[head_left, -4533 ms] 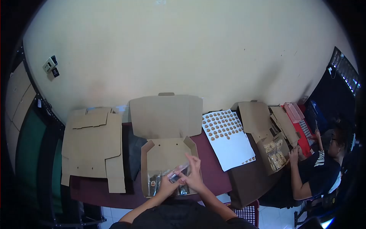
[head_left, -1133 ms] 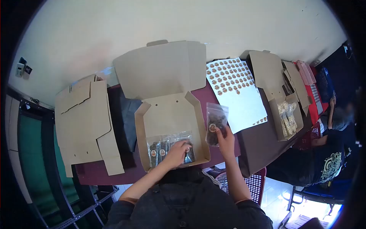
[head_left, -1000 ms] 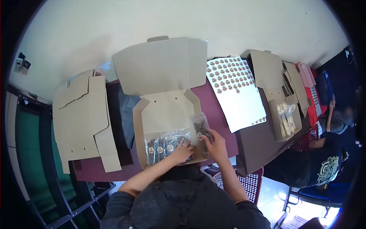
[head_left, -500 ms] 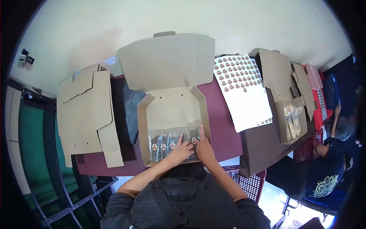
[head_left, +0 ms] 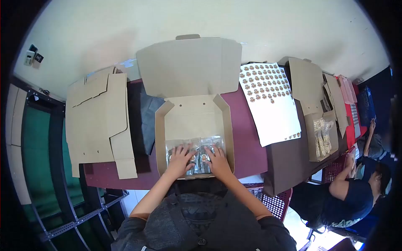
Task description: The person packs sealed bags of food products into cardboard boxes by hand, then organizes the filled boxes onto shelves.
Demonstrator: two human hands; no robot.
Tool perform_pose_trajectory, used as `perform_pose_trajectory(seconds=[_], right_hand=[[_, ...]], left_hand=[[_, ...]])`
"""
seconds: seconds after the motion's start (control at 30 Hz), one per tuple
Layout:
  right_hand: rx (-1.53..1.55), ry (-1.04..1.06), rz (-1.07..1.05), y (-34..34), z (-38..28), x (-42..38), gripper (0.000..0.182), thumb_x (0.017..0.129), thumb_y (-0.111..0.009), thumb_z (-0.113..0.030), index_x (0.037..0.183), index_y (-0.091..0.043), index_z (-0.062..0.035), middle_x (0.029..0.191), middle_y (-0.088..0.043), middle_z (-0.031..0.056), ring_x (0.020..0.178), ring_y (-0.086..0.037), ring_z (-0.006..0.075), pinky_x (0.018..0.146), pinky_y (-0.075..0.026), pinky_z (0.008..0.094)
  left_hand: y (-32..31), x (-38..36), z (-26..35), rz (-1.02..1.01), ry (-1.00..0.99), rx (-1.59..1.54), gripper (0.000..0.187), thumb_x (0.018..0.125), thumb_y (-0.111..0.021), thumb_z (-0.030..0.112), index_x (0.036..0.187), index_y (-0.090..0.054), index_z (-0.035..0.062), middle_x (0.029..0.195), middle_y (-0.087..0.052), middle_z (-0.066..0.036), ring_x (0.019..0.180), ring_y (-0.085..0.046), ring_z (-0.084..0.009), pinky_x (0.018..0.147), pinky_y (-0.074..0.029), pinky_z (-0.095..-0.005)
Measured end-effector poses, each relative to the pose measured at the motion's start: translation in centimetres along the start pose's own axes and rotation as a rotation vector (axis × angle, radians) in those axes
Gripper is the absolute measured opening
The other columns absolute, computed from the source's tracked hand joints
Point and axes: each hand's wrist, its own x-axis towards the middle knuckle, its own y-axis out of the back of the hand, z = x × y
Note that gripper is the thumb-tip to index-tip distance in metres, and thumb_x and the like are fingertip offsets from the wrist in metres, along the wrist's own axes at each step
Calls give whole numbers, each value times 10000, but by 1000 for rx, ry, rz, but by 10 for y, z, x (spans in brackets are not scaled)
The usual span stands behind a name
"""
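Observation:
An open cardboard box (head_left: 192,121) lies in front of me with its lid (head_left: 190,67) raised at the back. Along its near side is a row of clear plastic packets (head_left: 204,158) with dark contents and small round stickers. My left hand (head_left: 179,161) rests spread on the packets at the left of the row. On the right part of the row lies my right hand (head_left: 218,162), its fingers also apart. Both palms face down, touching the packets from above and partly hiding them; neither hand grips anything.
Flattened cardboard boxes (head_left: 98,121) are stacked at the left beside dark fabric (head_left: 148,113). To the right lies a sticker sheet (head_left: 274,117). Farther right, another open box (head_left: 310,125) holds pale packaged pieces (head_left: 322,140). A person (head_left: 347,196) sits near a red crate (head_left: 276,203).
My left hand has moved left along the packets and my right hand has drawn slightly closer to me. The fingers of both now lie spread. The seated person has leaned and shifted an arm.

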Motion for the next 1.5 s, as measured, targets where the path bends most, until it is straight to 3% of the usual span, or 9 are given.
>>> perform_pose_trajectory(seconds=[0.1, 0.27, 0.47, 0.7, 0.8, 0.87, 0.97, 1.23, 1.5], right_hand=[[-45, 64, 81, -18, 9, 5, 793, 735, -684, -258, 1392, -248, -175, 1365, -332, 170, 1193, -360, 418, 941, -362, 505], [-150, -137, -127, -3, 6, 11, 905, 710, -686, -407, 1419, -166, -194, 1353, -330, 215, 1155, -406, 400, 908, -389, 471], [-256, -155, -124, -9, 5, 8, 791, 777, -570, -501, 1412, -212, -194, 1349, -329, 237, 1171, -397, 387, 931, -366, 469], [-326, -80, -92, -28, 11, 7, 606, 802, -563, -445, 1320, -409, -172, 1375, -297, 232, 1245, -316, 390, 954, -348, 470], [-273, -85, -64, -21, 9, 7, 583, 759, -646, -331, 1273, -459, -129, 1348, -326, 231, 1218, -339, 393, 929, -371, 482], [-199, -50, -22, -19, 5, 9, 583, 750, -653, -295, 1257, -458, -85, 1349, -334, 219, 1241, -320, 380, 952, -353, 470], [-31, 11, 82, -20, -3, 14, 559, 736, -671, -217, 1240, -468, -88, 1303, -374, 210, 1199, -356, 384, 951, -359, 464], [35, 216, -89, -21, -27, 22, 602, 770, -626, -225, 1317, -388, -143, 1301, -391, 209, 1229, -334, 371, 987, -304, 464], [-58, 256, -165, -30, -16, 23, 594, 812, -594, -237, 1353, -351, -249, 1335, -362, 197, 1243, -325, 390, 1000, -292, 483]], left_hand=[[-10, -10, -14, -72, 49, 4, 635, 763, -649, 332, 1330, -382, 232, 1418, -267, -91, 1290, -256, -368, 1022, -199, -592], [-12, -17, -12, -114, 110, 4, 679, 782, -632, 309, 1375, -306, 260, 1434, -223, -113, 1316, -191, -385, 1036, -192, -572], [-15, -15, -13, -97, 123, -25, 658, 788, -624, 283, 1369, -317, 259, 1432, -227, -118, 1319, -187, -380, 1032, -195, -577], [-14, -17, -15, -75, 111, -43, 651, 795, -620, 262, 1366, -309, 283, 1427, -244, -120, 1331, -182, -349, 1019, -201, -599], [-7, -15, -11, -131, 115, 6, 657, 807, -606, 252, 1380, -290, 205, 1430, -232, -142, 1318, -205, -366, 1036, -212, -552], [-7, -15, -10, 313, 134, -358, 640, 829, -571, 209, 1381, -266, 96, 1431, -220, -166, 1301, -232, -384, 1051, -227, -479], [13, -17, -10, 351, 159, -348, 615, 842, -531, 163, 1369, -249, 19, 1427, -211, -196, 1283, -255, -398, 1052, -244, -424], [-11, -24, -26, 178, 105, -209, 528, 839, -516, 126, 1319, -326, 17, 1379, -300, -213, 1263, -276, -421, 1063, -233, -451], [-28, -29, -36, 162, 294, -318, 551, 859, -522, 243, 1338, -317, 63, 1386, -281, -220, 1240, -283, -471, 1051, -254, -462]])
